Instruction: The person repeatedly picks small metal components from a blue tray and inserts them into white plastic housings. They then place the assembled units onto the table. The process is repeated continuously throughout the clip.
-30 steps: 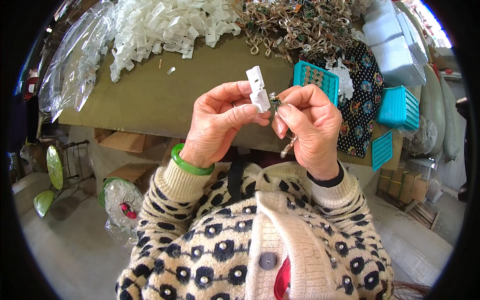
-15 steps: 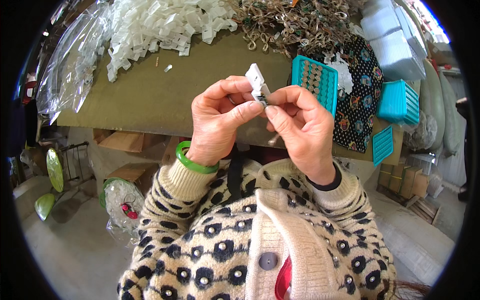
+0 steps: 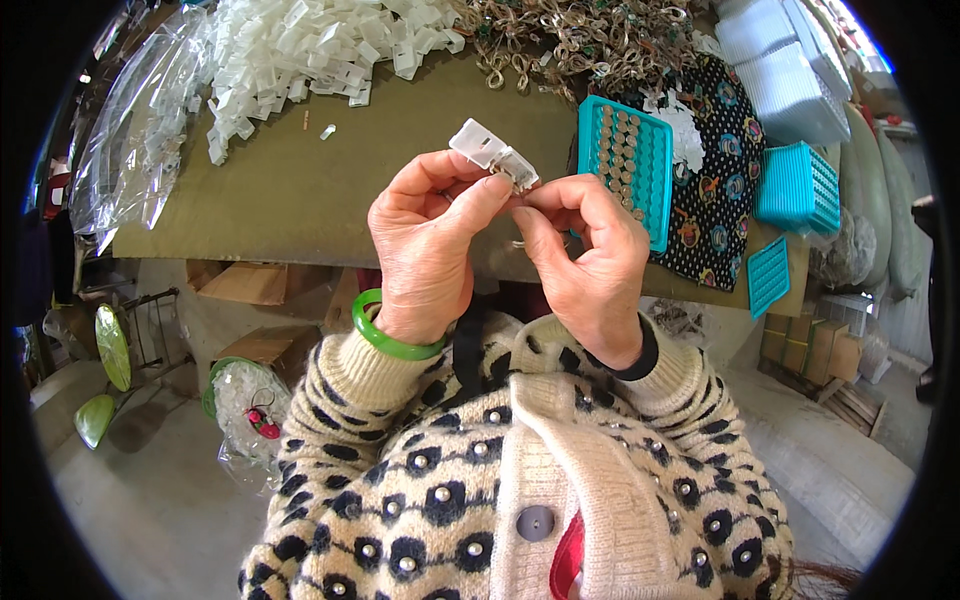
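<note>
My left hand [image 3: 425,235] pinches a small white plastic case [image 3: 480,145] between thumb and fingers. The case's flap stands open toward the far left, and its boxy half, with small dark parts inside, points at my right hand. My right hand [image 3: 590,255] is closed, thumb and forefinger pinched at the near corner of the case. A thin wire [image 3: 517,244] seems to run from that pinch, its pale end showing beside the thumb; most of it is hidden by the fingers. Both hands are above the table's near edge.
Beyond the hands, a heap of white plastic cases [image 3: 300,60] lies on the green table [image 3: 300,200]. Bundled wires [image 3: 570,45] pile up farther right. A teal tray [image 3: 655,170] holds round button cells on dark patterned cloth [image 3: 715,240]. Stacked teal trays [image 3: 800,190] stand right.
The case has turned in my left hand, its flap swinging from upright toward the left. My right hand has shifted slightly left and nearer to me.
</note>
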Demonstrator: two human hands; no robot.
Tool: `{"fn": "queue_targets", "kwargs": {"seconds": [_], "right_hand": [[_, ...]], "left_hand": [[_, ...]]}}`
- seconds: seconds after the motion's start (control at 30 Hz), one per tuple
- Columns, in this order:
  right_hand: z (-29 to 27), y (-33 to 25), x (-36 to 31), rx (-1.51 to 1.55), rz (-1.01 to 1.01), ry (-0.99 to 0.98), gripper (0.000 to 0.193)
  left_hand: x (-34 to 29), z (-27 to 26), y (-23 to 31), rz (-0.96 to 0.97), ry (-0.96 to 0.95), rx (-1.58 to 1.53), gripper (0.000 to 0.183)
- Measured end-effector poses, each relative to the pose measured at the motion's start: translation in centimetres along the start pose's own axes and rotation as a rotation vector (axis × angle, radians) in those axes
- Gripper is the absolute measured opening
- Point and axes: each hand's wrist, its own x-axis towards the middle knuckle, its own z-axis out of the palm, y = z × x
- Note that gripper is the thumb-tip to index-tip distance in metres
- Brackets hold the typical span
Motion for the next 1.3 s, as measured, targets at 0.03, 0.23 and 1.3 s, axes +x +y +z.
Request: {"fn": "queue_targets", "kwargs": {"seconds": [0.03,0.23,1.3], "right_hand": [[0.0,0.0,0.0,-0.045,-0.035,-0.008,0.010],[0.4,0.1,0.3,-0.119,-0.118,0.042,0.017],[0.8,1.2,0.6,-0.277,-0.386,0.093,0.023]], "left_hand": [[-0.1,0.1,-0.2,0.000,0.024,-0.010,0.018],[-0.7,0.5,-0.4,0.109,0.046,0.111,0.020],[-0.8,-0.4,-0.9,0.155,0.072,0.038,0.021]]}}
